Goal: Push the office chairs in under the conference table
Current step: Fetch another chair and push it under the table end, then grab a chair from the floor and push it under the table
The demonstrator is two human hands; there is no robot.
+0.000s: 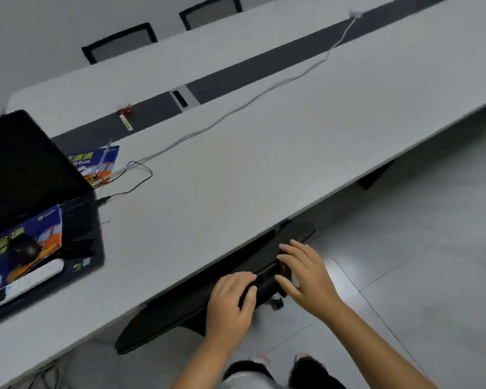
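Two hands on one black office chair, whose back shows as a dark, flat-topped shape pushed partly under the near edge of the grey table. The left hand forms the grip: its fingers curl over the top of the chair back. Just right of this grip, the right hand rests with fingers spread and nearly straight against the same chair back. Beyond the grip, across the table, two further chair backs stand at the far side. Left of the grip, one open laptop sits on the table, with a mouse on a blue printed sheet. One white cable runs over the tabletop beyond the grip.
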